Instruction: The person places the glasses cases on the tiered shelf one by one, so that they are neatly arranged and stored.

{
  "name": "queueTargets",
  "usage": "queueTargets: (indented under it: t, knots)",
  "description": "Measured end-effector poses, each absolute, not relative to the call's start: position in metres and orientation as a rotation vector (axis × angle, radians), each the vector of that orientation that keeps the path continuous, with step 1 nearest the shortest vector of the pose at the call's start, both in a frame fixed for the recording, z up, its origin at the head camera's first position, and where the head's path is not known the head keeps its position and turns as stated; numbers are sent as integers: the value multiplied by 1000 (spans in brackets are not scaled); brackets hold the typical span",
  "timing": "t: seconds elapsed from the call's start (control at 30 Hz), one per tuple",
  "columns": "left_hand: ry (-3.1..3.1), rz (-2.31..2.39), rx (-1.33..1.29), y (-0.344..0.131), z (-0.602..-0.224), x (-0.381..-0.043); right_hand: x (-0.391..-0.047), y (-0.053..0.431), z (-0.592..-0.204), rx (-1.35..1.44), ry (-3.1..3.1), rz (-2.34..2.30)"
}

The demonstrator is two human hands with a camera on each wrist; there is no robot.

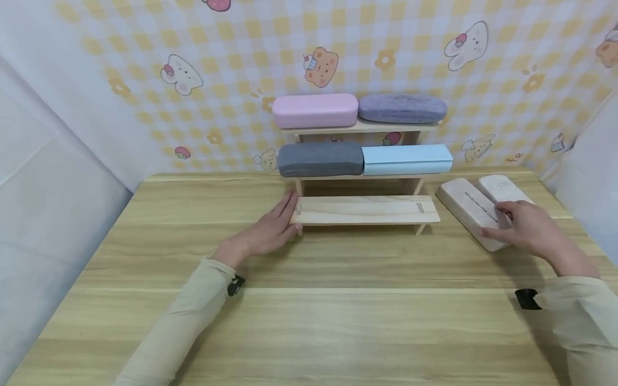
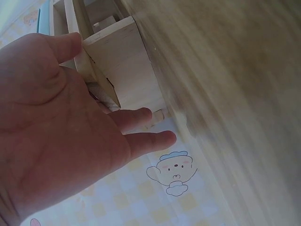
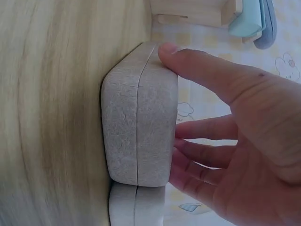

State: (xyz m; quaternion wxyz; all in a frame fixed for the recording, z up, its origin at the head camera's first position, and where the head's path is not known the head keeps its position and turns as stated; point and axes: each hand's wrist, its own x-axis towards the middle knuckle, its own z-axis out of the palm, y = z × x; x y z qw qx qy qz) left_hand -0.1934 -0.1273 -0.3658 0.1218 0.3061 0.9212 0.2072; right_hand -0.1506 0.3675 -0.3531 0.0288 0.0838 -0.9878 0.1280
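My left hand (image 1: 272,228) rests against the left end of the low wooden tier (image 1: 362,210) of a small stepped rack, its fingers nearly straight. In the left wrist view, the thumb touches the rack's edge beside a pale side panel (image 2: 127,66). At the right, my right hand (image 1: 533,228) grips a beige glasses case (image 1: 470,209) with printed lettering on its lid. The thumb is at one edge and the fingers across the other. That case lies on the table. A second, whiter glasses case (image 1: 507,188) lies right beside it, partly hidden by the hand.
On the top tier sit a pink case (image 1: 315,111) and a purple case (image 1: 402,109). The middle tier bears a dark grey case (image 1: 321,160) and a light blue case (image 1: 407,160). Behind the wood-grain table (image 1: 338,327) hangs a yellow checked cloth (image 1: 232,69).
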Motion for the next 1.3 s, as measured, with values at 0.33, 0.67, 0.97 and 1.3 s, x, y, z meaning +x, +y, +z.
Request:
queueTargets:
  t: [0.33, 0.67, 0.97, 1.3]
  knots:
    - [2691, 607, 896, -126, -366, -194, -152, 353, -357, 240, -3031, 493]
    - [2701, 600, 905, -126, -367, -194, -152, 357, -357, 159, -3231, 532]
    - [2725, 577, 897, -126, -366, -193, -152, 358, -356, 132, -3233, 483]
    - [2737, 544, 855, -127, -367, -193, -152, 365, -351, 123, -3211, 418]
